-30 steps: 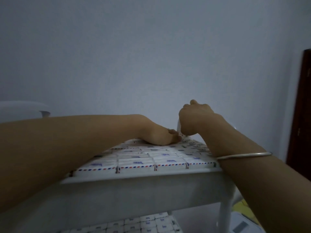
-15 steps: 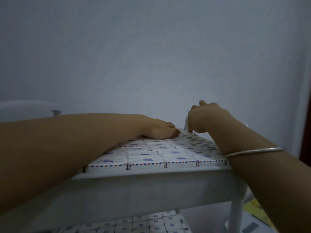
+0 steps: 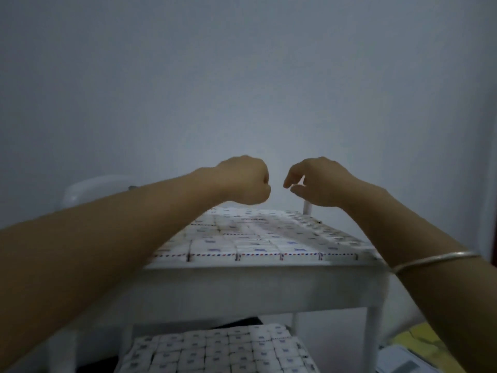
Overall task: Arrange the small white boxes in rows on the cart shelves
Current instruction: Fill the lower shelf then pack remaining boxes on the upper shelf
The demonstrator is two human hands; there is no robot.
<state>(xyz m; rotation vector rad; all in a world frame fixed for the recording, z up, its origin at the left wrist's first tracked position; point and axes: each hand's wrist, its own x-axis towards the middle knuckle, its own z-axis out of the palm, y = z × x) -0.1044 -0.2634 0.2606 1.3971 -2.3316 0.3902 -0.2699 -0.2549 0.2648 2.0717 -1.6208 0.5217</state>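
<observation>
Small white boxes [image 3: 255, 239] with red-and-blue striped edges lie in tight rows across the white cart's top shelf, whose front rim [image 3: 255, 286] faces me. More boxes [image 3: 215, 351] fill the lower shelf in rows. My left hand [image 3: 246, 184] hovers above the far end of the top shelf, curled into a fist with nothing visible in it. My right hand [image 3: 317, 184] hovers beside it, a small gap between them, fingers loosely curled and holding nothing. Neither hand touches the boxes. A metal bangle [image 3: 430, 261] sits on my right forearm.
A white cart post [image 3: 307, 208] rises at the far right corner under my right hand. A pale rounded object [image 3: 88, 189] stands behind my left arm. Yellow material [image 3: 419, 337] and a white device [image 3: 403, 364] lie on the floor at lower right. A plain wall is behind.
Both hands have lifted off the top-shelf boxes and now hover above the far edge. My left hand went from flat to a fist. The view has tilted down a little.
</observation>
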